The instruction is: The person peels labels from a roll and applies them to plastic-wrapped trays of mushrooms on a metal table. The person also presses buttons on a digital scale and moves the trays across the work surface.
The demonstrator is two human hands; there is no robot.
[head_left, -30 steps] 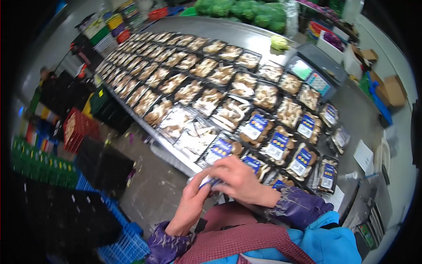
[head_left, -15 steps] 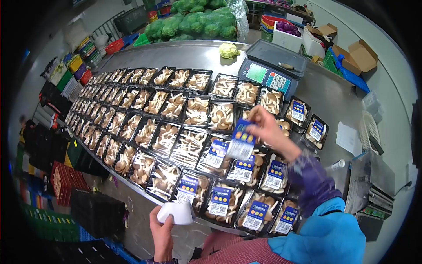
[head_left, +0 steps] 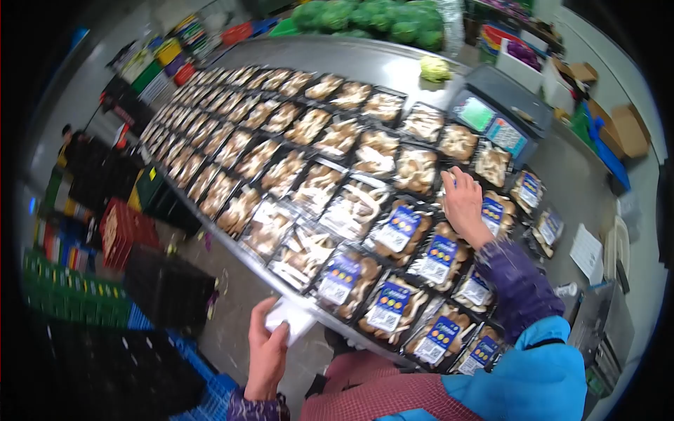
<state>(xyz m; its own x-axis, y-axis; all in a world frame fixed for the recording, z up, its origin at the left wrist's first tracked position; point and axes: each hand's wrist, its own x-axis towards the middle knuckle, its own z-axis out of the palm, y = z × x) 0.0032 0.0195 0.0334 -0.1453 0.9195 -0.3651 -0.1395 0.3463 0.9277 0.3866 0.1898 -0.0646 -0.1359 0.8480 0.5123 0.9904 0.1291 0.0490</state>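
My left hand (head_left: 269,351), beside the table's front edge, pinches a white label roll (head_left: 293,317) between thumb and fingers. My right hand (head_left: 463,205) lies on a black tray of mushrooms, its fingers stretched forward and covering most of that tray. No label shows in its fingers. Around it stand wrapped mushroom trays with blue-and-white labels, among them a labelled tray (head_left: 401,228) to the left, one nearer me (head_left: 441,258) and another (head_left: 497,210) just right of the hand. Beyond the fingertips sits an unlabelled mushroom tray (head_left: 417,168).
Rows of unlabelled trays (head_left: 260,158) run far left along the metal table (head_left: 372,59). A scale (head_left: 502,116) and a pale green cabbage (head_left: 435,69) stand at the back. Paper (head_left: 586,252) lies at right. Crates (head_left: 77,284) are stacked on the floor at left.
The label that was in my right hand no longer shows; that hand has come down onto a tray with its fingers extended. The view has turned, shifting the table rightward. My left hand still holds the roll.
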